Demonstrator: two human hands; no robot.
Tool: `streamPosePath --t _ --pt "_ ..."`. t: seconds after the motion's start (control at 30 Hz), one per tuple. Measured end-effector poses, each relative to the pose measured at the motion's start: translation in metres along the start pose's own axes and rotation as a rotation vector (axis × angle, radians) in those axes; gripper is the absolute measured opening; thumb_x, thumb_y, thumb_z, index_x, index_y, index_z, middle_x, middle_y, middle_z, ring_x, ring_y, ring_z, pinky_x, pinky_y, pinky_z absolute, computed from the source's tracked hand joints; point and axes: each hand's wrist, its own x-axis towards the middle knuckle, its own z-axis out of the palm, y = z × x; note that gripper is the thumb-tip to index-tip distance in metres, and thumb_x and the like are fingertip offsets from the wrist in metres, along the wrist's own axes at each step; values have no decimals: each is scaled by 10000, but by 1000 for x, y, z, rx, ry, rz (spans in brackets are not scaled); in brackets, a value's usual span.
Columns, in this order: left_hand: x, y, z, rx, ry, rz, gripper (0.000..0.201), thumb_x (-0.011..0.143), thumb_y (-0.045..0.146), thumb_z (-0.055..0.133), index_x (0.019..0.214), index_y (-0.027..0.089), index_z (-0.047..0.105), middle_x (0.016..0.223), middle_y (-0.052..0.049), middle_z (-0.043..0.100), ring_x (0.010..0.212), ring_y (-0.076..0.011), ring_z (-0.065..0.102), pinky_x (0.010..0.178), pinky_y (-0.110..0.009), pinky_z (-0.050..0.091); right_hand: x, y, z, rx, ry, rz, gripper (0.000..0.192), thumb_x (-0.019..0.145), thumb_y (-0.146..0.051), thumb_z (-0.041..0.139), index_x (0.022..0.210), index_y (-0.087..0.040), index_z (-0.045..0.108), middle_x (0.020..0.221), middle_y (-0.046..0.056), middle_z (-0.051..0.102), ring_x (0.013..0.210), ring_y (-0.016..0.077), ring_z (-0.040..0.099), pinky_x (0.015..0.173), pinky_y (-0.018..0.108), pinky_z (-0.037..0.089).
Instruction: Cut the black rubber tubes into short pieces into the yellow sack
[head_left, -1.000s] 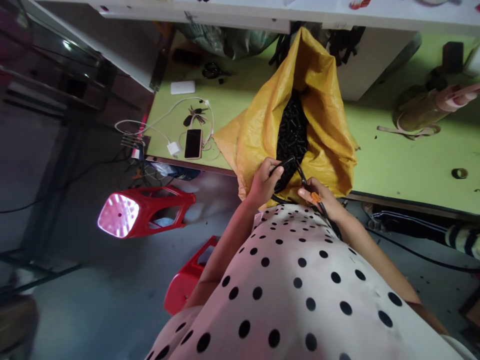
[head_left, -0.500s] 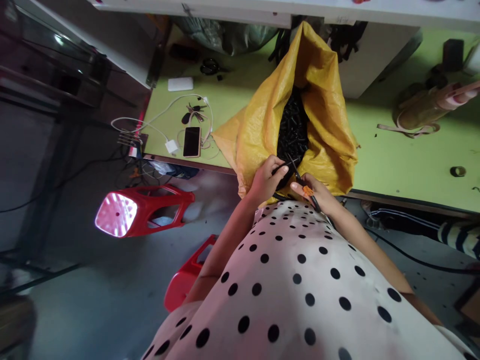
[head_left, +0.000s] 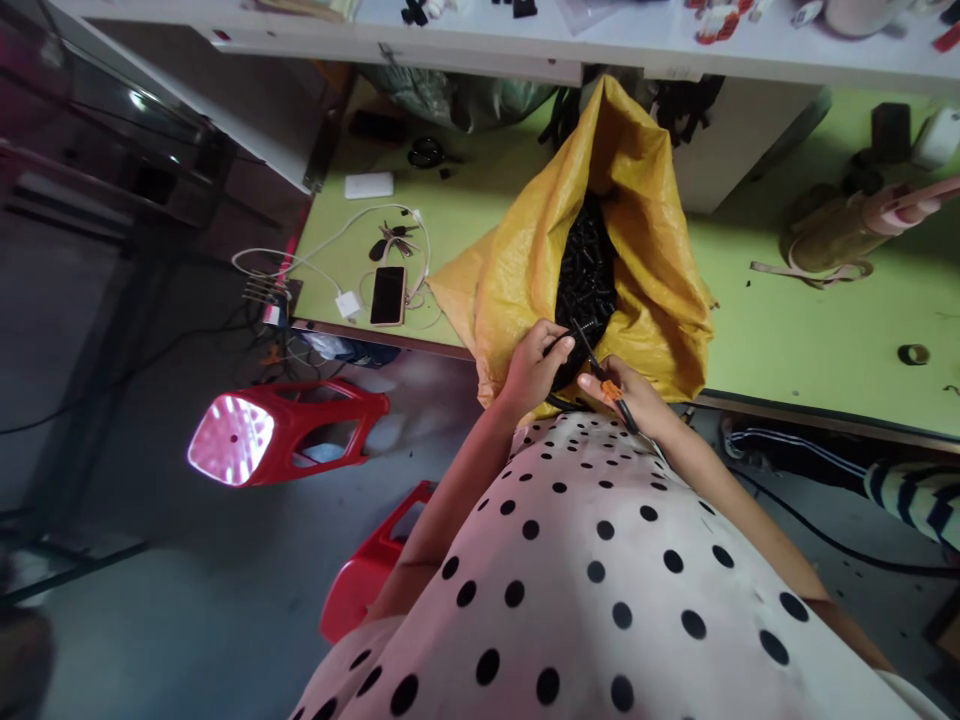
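Note:
A yellow woven sack stands open at the table's front edge, holding a heap of small black tube-like pieces. Over the near side of its mouth, my left hand pinches a slim black ribbed piece. My right hand is closed around a slim dark tool with an orange wrap on its handle; its pointed end meets the ribbed piece. The tool may be tweezers or snips, but its exact kind is unclear. Fingers partly cover both items.
On the green table lie a phone, keys, a white charging cable, black scissors and a pink-topped bottle. A white shelf runs above. Red stools stand at left; another person's leg shows at right.
The view has tilted up slightly, showing more of the shelf. Both hands keep nearly the same hold at the sack's mouth, with the tool's tip still at the ribbed piece.

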Motion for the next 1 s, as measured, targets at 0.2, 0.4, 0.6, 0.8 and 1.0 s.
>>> streamPosePath --t 0.2,0.4,0.6,0.8,1.0 --pt "0 -2 -1 145 -2 -6 74 1007 290 623 998 217 612 888 1 701 824 -152 672 784 -281 508 1 -4 -2 -28 -11 11 713 801 -943 644 837 -248 488 724 -3 555 682 181 481 632 321 359" --pt "4 -3 -5 242 -71 9 51 1008 270 601 993 225 621 902 -2 701 868 -170 668 825 -306 503 4 2 0 24 -31 44 743 785 -980 620 783 -254 460 635 -3 531 636 179 475 598 311 336" --pt "11 -10 -5 152 -37 -43 74 1012 269 611 961 217 597 795 29 628 775 -141 619 793 -288 475 11 12 11 27 71 -40 803 730 -1037 592 697 -253 420 602 -18 456 606 153 411 580 312 296" --pt "11 -11 -4 72 -8 -79 64 997 230 641 948 209 606 755 38 596 732 -121 587 723 -249 461 13 20 19 105 168 -87 785 710 -975 697 643 -256 389 587 -39 389 592 132 344 572 316 272" --pt "15 5 8 -346 170 -193 170 1041 290 647 958 233 510 734 66 521 546 -76 440 487 -189 336 9 31 42 463 52 -10 696 626 -730 942 852 -259 481 734 -12 634 660 165 560 644 313 471"
